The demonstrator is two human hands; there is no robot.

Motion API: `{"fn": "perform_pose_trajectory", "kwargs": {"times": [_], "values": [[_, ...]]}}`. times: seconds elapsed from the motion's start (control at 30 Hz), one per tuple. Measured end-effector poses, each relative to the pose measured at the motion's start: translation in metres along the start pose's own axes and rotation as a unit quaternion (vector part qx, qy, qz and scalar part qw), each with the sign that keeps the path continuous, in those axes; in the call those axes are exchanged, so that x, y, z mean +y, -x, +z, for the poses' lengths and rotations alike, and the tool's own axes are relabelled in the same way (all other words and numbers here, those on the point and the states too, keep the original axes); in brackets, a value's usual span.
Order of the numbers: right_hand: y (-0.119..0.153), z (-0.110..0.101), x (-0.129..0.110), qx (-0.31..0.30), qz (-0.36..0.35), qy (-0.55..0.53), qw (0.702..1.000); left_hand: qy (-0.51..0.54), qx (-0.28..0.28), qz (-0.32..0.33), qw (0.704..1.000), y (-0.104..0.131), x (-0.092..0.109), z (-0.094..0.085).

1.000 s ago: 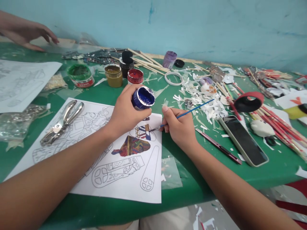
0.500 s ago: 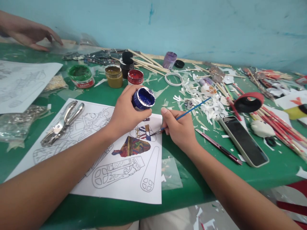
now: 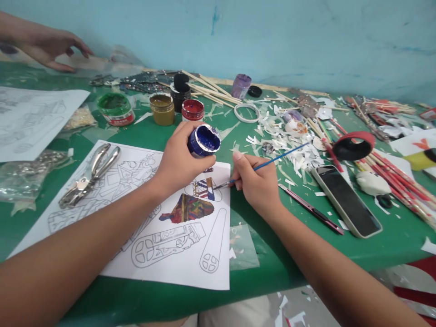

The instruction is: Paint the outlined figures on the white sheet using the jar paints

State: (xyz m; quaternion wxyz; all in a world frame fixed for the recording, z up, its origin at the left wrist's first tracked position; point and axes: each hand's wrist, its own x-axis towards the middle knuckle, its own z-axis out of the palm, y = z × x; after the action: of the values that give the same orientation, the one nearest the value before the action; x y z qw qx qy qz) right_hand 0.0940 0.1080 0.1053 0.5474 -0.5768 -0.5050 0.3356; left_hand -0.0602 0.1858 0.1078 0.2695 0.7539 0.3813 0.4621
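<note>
At the printed sheet (image 3: 180, 265) — left hand (image 3: 179, 159) clasping a blue jar (image 3: 204, 141), right hand (image 3: 258, 181) pinching a brush (image 3: 282, 156).

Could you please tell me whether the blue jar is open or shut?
Open: the jar in the left hand shows blue paint through its uncovered mouth.

A hole punch (image 3: 82, 183) is laid on the drawing sheet (image 3: 173, 274). Behind the sheet, paint jars (image 3: 162, 112) are placed. Rightward, a cutter (image 3: 308, 207) is set between sheet and phone (image 3: 347, 200).
</note>
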Motion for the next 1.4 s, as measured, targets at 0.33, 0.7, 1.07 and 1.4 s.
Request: {"fn": "perform_pose_trajectory", "kwargs": {"times": [0.33, 0.7, 1.07, 1.4], "values": [[-0.035, -0.005, -0.038, 0.148, -0.161, -0.167, 0.961, 0.022, -0.021, -0.020, 0.999, 0.002, 0.001, -0.006], [-0.035, 0.009, -0.020, 0.152, -0.149, -0.175, 0.961, 0.029, -0.086, 0.039, 0.995, 0.004, 0.006, -0.009], [-0.037, 0.007, -0.022, 0.128, -0.108, -0.127, 0.978, 0.023, -0.090, 0.049, 0.994, 0.004, 0.007, -0.009], [-0.038, 0.006, -0.023, 0.123, -0.096, -0.121, 0.980, 0.016, -0.092, 0.043, 0.995, 0.004, 0.008, -0.009]]}}
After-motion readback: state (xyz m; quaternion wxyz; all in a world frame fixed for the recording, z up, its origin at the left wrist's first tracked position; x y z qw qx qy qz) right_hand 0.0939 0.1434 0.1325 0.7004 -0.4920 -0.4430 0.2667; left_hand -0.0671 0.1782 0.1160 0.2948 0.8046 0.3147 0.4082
